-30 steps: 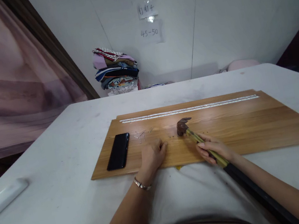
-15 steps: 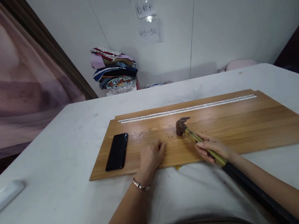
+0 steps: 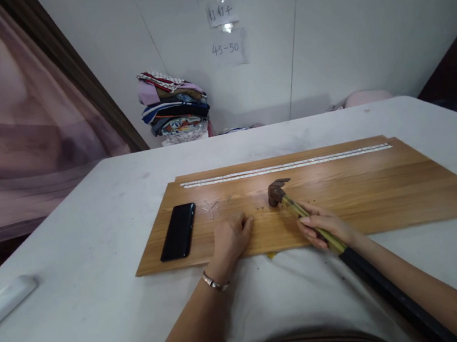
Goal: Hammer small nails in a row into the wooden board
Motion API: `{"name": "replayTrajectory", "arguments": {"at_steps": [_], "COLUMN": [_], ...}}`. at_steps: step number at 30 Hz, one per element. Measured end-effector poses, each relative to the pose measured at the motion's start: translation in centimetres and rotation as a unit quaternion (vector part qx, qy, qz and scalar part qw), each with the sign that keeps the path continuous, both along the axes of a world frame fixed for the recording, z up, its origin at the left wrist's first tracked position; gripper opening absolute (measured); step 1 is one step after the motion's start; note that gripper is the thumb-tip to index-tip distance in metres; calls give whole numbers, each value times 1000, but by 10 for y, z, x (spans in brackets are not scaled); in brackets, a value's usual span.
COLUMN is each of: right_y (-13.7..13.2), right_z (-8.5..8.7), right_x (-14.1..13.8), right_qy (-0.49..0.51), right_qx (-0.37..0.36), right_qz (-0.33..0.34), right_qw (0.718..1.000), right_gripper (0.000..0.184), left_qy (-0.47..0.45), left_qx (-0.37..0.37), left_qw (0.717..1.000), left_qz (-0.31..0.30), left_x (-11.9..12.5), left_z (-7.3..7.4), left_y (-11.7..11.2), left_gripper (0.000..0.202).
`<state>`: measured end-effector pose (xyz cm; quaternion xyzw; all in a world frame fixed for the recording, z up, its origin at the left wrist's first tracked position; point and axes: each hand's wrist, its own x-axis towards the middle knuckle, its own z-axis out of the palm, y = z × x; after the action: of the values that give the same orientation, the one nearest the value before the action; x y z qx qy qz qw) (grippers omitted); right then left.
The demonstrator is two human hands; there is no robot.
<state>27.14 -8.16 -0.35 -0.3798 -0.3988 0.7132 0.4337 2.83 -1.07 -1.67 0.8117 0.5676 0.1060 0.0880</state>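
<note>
A smooth pink curtain [image 3: 2,116] drapes the upper left; at the lower left, a glossy white rounded bar [image 3: 5,307] lies on the white table [image 3: 67,235]. Left of centre, a flat black phone [image 3: 178,232] rests just inside the left edge of a grained wooden board [image 3: 390,184]. Above, soft folded fabrics [image 3: 175,106] are stacked behind the table's far edge. Thin metallic nails [image 3: 212,205] lie loose between phone and left hand [image 3: 232,236]; that hand rests on the board near its front edge, fingers curled under, and whether they pinch anything cannot be told. Two narrow white strips [image 3: 285,167] run along the far side. At centre right, the right hand's [image 3: 322,225] fingers wrap the yellow-and-black handle of a claw hammer [image 3: 368,274], its rusty brown head low over mid-board. Wood grain stretches to the pointed right corner.
</note>
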Motion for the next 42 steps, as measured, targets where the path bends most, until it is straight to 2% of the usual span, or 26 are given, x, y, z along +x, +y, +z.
{"name": "replayTrajectory", "arguments": {"at_steps": [4,12,25,34,42], "right_y": [0,-1,0,0,1], "right_z": [-1,0,1,-1,-1], "right_x": [0,0,-1,1,1], "right_qy": [2,13,0,11,2], "right_qx": [0,10,-2,12,2], "right_qz": [3,3,7,-2,4], "right_qw": [1000,1000,1000,1000,1000], "right_gripper": [73,65,70,66,69], "left_qy": [-2,1,-1,-4,3], "left_qx": [9,5,12,15,16], "left_qw": [1000,1000,1000,1000,1000], "left_qz": [-3,1,0,-9,-2], "left_x": [0,1,2,0,0], "left_z": [-1,1,2,-3,-1], "left_y": [0,-1,-1,1,0], "left_gripper": [32,31,30,31,31]}}
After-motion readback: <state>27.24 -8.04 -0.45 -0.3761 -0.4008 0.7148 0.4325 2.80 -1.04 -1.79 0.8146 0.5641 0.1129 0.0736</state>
